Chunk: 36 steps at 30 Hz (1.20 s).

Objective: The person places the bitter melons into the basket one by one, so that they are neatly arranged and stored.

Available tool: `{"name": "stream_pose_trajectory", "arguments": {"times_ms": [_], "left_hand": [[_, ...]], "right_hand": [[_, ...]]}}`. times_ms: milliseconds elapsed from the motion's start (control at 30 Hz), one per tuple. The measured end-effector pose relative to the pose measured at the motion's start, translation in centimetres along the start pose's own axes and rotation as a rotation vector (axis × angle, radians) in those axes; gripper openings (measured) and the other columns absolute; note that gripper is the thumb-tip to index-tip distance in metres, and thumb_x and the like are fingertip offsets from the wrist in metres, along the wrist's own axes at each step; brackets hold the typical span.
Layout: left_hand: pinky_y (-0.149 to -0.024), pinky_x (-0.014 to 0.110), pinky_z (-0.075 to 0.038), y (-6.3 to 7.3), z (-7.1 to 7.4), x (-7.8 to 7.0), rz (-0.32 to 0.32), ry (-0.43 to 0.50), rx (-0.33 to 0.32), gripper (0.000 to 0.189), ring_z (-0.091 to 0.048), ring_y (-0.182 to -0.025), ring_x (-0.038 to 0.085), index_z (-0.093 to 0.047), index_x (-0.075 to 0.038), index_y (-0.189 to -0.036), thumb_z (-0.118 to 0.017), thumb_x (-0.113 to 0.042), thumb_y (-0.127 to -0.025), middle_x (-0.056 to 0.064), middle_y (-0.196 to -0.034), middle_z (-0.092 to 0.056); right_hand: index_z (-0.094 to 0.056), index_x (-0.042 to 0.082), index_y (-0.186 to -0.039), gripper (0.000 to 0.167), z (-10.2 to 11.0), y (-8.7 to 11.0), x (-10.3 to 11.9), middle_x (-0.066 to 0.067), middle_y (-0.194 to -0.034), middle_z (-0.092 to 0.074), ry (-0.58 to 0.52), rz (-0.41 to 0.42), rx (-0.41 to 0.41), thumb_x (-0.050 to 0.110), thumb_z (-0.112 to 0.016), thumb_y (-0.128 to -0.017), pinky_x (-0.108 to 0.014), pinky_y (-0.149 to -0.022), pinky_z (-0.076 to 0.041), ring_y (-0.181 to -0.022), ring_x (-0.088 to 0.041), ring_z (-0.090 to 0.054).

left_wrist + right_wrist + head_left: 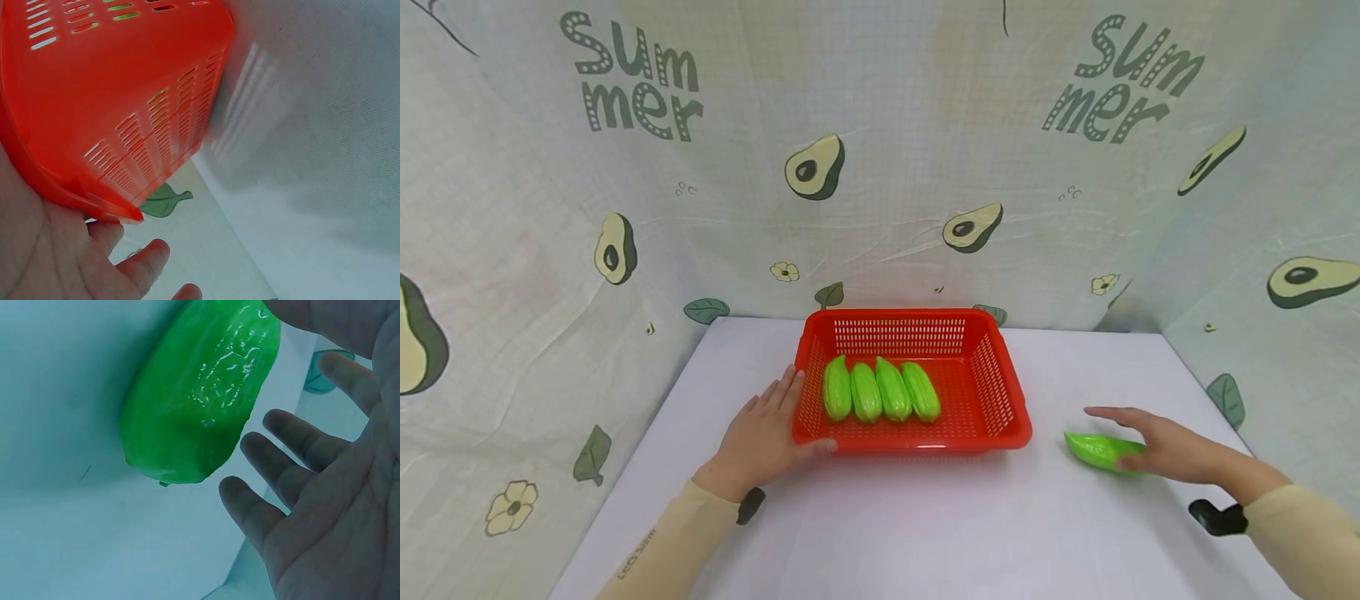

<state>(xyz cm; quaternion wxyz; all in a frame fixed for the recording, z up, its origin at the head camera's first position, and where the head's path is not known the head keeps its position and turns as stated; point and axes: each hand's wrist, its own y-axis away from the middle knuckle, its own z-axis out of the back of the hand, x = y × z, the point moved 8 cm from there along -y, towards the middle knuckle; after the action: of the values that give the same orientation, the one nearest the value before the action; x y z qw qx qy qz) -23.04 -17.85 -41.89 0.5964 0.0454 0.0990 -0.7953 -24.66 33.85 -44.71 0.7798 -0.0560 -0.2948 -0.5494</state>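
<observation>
A red plastic basket [992, 442] with slotted walls stands on the table. In its left part several shiny green gourd-like vegetables [865, 392] lie side by side. My left hand [767, 433] rests against the basket's left rim with fingers extended, its thumb over the front corner. The left wrist view shows the palm [44, 256] right at the red rim. Right of the basket, one more green gourd-like vegetable [1093, 450] lies on the table. My right hand [1180, 450] is over its right end, partly hiding it. In the right wrist view the fingers [306, 440] are spread beside the vegetable.
The white table [925, 533] extends around the basket. Behind it and at both sides hangs a pale cloth [880, 233] printed with avocados, leaves and lettering. A dark strap piece [1217, 517] shows at the right wrist, another [750, 505] at the left.
</observation>
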Motion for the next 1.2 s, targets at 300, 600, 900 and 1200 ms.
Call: {"name": "stream_pose_trajectory", "arguments": {"times_ms": [300,600,900,1200], "left_hand": [[-0.11,0.062,-0.03,-0.1,-0.1,0.1,0.01,0.002,0.006,0.122,-0.032,-0.14,0.046,-0.022,0.0,-0.157,-0.041,-0.09,-0.077,0.019,-0.162,-0.02],[-0.109,0.063,-0.03,0.0,0.1,0.0,0.008,0.011,0.004,0.121,-0.033,-0.14,0.047,-0.023,0.001,-0.157,-0.043,-0.088,-0.078,0.02,-0.162,-0.021],[-0.109,0.063,-0.03,0.1,0.0,0.2,0.008,0.01,-0.004,0.118,-0.033,-0.14,0.047,-0.023,0.0,-0.157,-0.052,-0.083,-0.079,0.02,-0.162,-0.02],[-0.109,0.062,-0.03,0.0,-0.1,0.2,0.003,0.003,-0.006,0.118,-0.034,-0.14,0.046,-0.023,0.0,-0.157,-0.047,-0.086,-0.079,0.019,-0.162,-0.021]], "right_hand": [[-0.049,0.013,-0.147,0.073,-1.0,-0.3,-0.7,-0.025,-0.143,-0.048,0.023,-0.028,0.049,0.009,-0.08,-0.081,-0.063,-0.094,-0.046,-0.122,-0.048,-0.05],[-0.042,0.016,-0.152,0.079,-1.2,-0.6,-1.0,-0.025,-0.137,-0.052,0.059,-0.086,0.037,0.017,-0.081,-0.083,-0.06,-0.088,-0.051,-0.115,-0.048,-0.055],[-0.044,0.021,-0.151,0.078,-1.4,-0.8,-0.7,-0.027,-0.142,-0.047,0.084,-0.076,0.006,0.029,-0.081,-0.083,-0.058,-0.087,-0.052,-0.116,-0.047,-0.053],[-0.048,0.019,-0.15,0.072,-1.5,-0.8,-0.5,-0.028,-0.143,-0.047,0.093,-0.08,0.033,0.027,-0.079,-0.085,-0.064,-0.092,-0.047,-0.124,-0.053,-0.046]]}}
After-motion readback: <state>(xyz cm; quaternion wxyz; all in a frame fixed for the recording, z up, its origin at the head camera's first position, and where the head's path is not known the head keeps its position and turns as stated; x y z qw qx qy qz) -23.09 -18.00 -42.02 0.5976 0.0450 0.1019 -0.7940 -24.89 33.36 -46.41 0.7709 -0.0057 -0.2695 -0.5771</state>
